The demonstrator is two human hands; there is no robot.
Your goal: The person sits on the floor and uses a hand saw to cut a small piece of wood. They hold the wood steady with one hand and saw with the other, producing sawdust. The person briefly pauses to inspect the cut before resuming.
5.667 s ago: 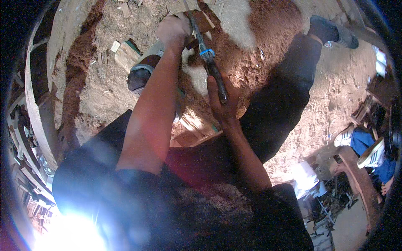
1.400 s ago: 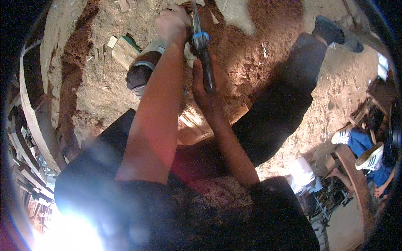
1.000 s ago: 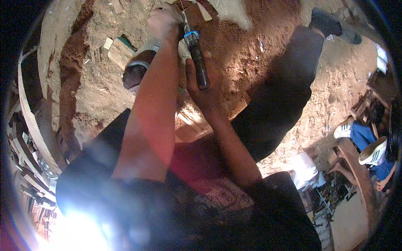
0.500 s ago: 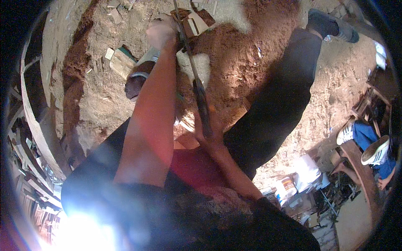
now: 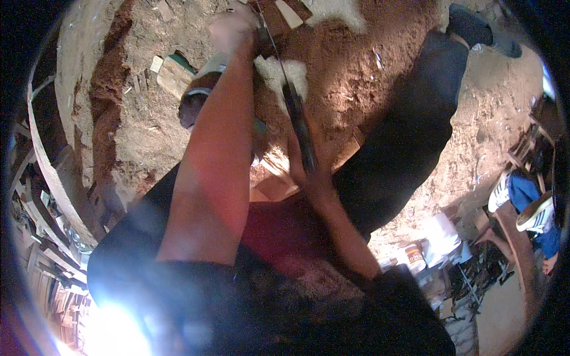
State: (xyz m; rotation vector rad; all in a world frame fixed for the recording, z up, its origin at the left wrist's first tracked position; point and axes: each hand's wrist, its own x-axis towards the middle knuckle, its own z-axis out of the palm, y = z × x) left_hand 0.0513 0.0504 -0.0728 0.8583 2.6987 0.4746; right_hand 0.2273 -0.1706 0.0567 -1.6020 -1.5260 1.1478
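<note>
A long tool (image 5: pixel 298 121) with a dark, thick handle part and a thin blade-like shaft slants from my lap up past my left hand; its exact kind is unclear. Its near end lies in my right hand (image 5: pixel 310 173), whose fingers are partly hidden and blurred. Farther off, my left hand (image 5: pixel 233 28) is closed in a fist beside the thin shaft, and what it grips is hidden. Below my left forearm a dark rounded object with a pale band (image 5: pixel 193 107) shows beside my leg. A pale wood piece (image 5: pixel 289 14) lies past the shaft.
Wood offcuts (image 5: pixel 176 77) lie on the dusty earth floor to the left. My shoe (image 5: pixel 484 29) rests at the far right. Near right are a white tub (image 5: pixel 411 256), a curved board (image 5: pixel 515 246) and another person's shoe (image 5: pixel 534 215). Stacked wood (image 5: pixel 44 237) lines the left.
The view has shifted slightly. My right hand and the tool sit a little farther up and right in the picture, the tool slightly more tilted. My left hand stays closed in nearly the same place.
</note>
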